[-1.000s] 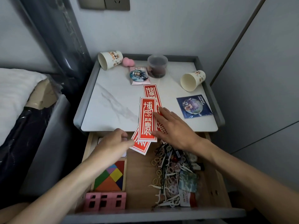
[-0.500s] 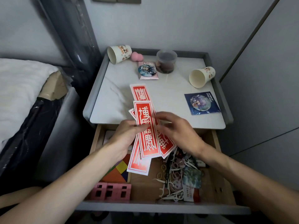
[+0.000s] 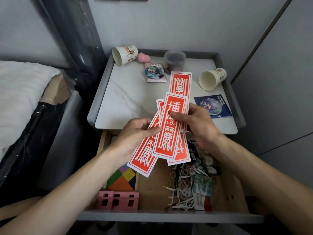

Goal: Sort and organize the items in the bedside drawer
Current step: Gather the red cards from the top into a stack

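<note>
Seen from the head camera, the left hand (image 3: 135, 131) and the right hand (image 3: 198, 122) both pinch a fan of red cards (image 3: 166, 133), thumbs on top. The cards are raised over the open drawer (image 3: 169, 217) in front of the table (image 3: 128, 99), likely to square them into one stack. There may be four cards, but the overlap hides the count. Loose floss picks (image 3: 183, 195) clutter the drawer's right side.

Dim, soft light; wide-angle edge distortion
</note>
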{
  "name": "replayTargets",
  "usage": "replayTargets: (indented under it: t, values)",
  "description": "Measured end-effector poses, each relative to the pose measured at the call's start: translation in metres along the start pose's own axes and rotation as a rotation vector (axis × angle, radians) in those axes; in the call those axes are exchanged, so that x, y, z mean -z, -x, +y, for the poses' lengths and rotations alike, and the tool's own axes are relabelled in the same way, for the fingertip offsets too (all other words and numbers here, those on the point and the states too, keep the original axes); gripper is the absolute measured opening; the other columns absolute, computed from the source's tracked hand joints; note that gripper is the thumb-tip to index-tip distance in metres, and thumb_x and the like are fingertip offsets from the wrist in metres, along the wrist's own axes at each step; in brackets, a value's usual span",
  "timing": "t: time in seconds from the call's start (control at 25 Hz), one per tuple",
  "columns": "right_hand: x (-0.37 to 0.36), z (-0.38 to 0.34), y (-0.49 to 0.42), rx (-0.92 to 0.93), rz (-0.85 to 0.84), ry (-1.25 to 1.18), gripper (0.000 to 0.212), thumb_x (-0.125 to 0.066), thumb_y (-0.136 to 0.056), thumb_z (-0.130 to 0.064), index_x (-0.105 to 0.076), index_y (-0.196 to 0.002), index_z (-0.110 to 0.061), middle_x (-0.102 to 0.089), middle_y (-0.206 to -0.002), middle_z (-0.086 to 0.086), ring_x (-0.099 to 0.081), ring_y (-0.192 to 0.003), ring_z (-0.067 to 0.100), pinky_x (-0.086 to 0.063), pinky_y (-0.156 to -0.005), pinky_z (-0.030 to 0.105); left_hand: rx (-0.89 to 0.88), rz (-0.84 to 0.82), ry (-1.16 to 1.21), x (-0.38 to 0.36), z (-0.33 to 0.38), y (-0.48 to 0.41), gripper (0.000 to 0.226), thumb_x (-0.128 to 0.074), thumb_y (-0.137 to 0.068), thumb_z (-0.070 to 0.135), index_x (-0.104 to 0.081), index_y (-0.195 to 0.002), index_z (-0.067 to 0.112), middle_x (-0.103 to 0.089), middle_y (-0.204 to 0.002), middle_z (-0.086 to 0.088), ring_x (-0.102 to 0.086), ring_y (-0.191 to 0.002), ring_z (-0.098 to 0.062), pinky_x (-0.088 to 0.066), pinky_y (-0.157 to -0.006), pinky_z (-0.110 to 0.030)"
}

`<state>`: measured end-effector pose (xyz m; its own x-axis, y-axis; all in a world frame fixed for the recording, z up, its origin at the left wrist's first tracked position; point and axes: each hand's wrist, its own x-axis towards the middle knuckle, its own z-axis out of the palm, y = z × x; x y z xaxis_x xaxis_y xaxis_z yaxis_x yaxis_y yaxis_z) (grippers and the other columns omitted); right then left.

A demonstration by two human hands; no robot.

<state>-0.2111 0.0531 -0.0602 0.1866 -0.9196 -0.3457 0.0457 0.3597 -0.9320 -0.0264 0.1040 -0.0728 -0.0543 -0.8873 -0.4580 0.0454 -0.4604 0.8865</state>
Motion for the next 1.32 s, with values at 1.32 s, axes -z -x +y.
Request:
replayTargets:
  t: [1.32]
  values:
    - [0.000,0.018,0.003,-0.164,-0.239,0.151,0.024,-0.055,-0.099,-0.017,-0.063,-0.119,-0.007,-0.074,-0.108,0.010,-0.071,-0.101,0.026,-0.052,-0.098,0.047,0.018,0.313,0.376,0.009,0.006,0.004,0.031,-0.073,-0.086,0.025,-0.065,-0.115,0.015,-0.075,-0.102,-0.007,-0.074,-0.088,-0.027,-0.056,-0.082,-0.046]
